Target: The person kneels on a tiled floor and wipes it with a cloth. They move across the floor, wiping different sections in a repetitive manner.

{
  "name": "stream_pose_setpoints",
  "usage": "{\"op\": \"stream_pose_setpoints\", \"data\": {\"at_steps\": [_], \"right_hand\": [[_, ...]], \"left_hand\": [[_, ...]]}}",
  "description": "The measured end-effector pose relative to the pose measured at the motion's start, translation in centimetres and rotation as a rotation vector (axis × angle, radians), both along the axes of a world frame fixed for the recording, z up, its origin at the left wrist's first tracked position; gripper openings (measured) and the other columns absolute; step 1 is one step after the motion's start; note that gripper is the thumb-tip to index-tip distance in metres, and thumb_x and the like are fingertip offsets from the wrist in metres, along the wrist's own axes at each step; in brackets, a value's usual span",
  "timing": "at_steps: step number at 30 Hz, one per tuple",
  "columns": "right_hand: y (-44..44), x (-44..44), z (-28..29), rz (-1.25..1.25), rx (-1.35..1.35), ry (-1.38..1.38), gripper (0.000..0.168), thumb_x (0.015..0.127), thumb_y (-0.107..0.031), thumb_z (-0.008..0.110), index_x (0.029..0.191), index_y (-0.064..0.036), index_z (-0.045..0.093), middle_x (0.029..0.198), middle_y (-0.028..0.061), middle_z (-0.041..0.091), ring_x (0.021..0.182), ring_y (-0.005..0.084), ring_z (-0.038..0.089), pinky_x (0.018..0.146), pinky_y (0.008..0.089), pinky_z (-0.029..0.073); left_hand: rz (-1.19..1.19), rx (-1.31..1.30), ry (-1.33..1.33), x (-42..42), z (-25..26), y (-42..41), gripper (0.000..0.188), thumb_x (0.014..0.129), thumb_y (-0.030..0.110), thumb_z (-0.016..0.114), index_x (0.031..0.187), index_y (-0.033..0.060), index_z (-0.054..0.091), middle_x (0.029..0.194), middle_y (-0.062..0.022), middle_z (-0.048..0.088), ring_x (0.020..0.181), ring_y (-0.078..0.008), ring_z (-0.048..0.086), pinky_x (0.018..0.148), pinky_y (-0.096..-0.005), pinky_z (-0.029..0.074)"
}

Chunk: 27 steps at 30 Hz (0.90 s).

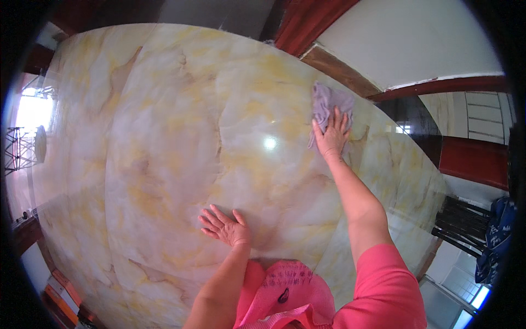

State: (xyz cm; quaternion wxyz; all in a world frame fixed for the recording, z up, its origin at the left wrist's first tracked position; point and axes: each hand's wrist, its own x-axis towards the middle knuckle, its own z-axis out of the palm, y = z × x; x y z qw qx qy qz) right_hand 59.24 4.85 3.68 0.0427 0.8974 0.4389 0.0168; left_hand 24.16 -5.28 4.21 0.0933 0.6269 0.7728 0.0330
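Observation:
A crumpled light purple cloth (333, 98) lies against the glossy, marble-patterned tiled surface (172, 135) at the upper right. My right hand (332, 133) presses on its lower part with the fingers spread. My right arm is stretched out towards it. Low in the middle, my left hand (227, 228) is held with its fingers apart and nothing in it. Whether that hand touches the tiles cannot be told. Below my hands shows a pink apron (296, 288) bearing writing over a pink short sleeve.
Dark red wooden trim (312, 20) borders a white wall panel (411, 39) at the upper right. Black thin bars (462, 224) and a dark blue patterned cloth (499, 238) are at the right edge. A bright window (35, 109) and a black metal lattice (16, 150) appear at far left.

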Motion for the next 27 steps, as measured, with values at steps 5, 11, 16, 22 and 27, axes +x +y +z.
{"op": "stream_pose_setpoints", "data": {"at_steps": [5, 11, 16, 22, 27], "right_hand": [[0.2, -6.4, 1.6, 0.466, 0.063, 0.091, 0.068, 0.082, -0.059, 0.048, 0.134, -0.014, 0.046, 0.152, 0.0035, 0.022, 0.139, 0.0346, 0.017, 0.106, 0.0632, 0.015], [-5.7, -10.5, 3.1, 0.723, -0.032, 0.324, 0.067, 0.071, -0.054, 0.063, 0.131, -0.029, 0.047, 0.147, 0.0006, 0.029, 0.137, 0.0332, 0.020, 0.108, 0.0626, 0.015], [-6.7, -11.8, 3.5, 0.610, 0.002, 0.294, 0.068, 0.068, -0.051, 0.066, 0.131, -0.030, 0.047, 0.146, -0.0001, 0.030, 0.137, 0.0321, 0.020, 0.108, 0.0618, 0.017], [-7.0, -12.1, 0.7, -0.115, 0.181, 0.137, 0.068, 0.077, -0.048, 0.060, 0.135, -0.017, 0.043, 0.148, 0.0034, 0.028, 0.137, 0.0342, 0.021, 0.107, 0.0614, 0.019], [-4.6, -7.1, -0.6, -0.800, 0.151, 0.045, 0.075, 0.086, -0.056, 0.045, 0.143, -0.008, 0.032, 0.152, 0.0059, 0.023, 0.139, 0.0375, 0.019, 0.106, 0.0626, 0.018]], "left_hand": [[-0.020, -0.043, -0.088, -0.6, 0.5, -0.1, 0.076, 0.086, 0.041, 0.053, 0.148, 0.0111, 0.019, 0.154, -0.0149, 0.013, 0.142, -0.0363, 0.005, 0.112, -0.0550, 0.003], [-0.245, 0.143, -0.405, -8.3, 0.5, 5.7, 0.066, 0.086, 0.026, 0.058, 0.143, 0.0077, 0.029, 0.149, -0.0223, 0.019, 0.138, -0.0391, 0.015, 0.110, -0.0524, 0.010], [0.127, 0.320, -0.242, -12.1, -1.8, 27.0, 0.063, 0.092, 0.041, 0.049, 0.144, 0.0122, 0.028, 0.150, -0.0202, 0.019, 0.139, -0.0363, 0.016, 0.109, -0.0524, 0.014], [0.658, 0.063, 0.037, -7.4, -2.6, 35.6, 0.071, 0.090, 0.064, 0.029, 0.148, 0.0227, 0.023, 0.155, -0.0105, 0.017, 0.141, -0.0356, 0.015, 0.110, -0.0543, 0.011], [0.657, 0.065, 0.154, -7.1, -3.2, 35.6, 0.071, 0.090, 0.063, 0.029, 0.148, 0.0231, 0.023, 0.154, -0.0099, 0.018, 0.141, -0.0363, 0.016, 0.110, -0.0552, 0.011]]}}
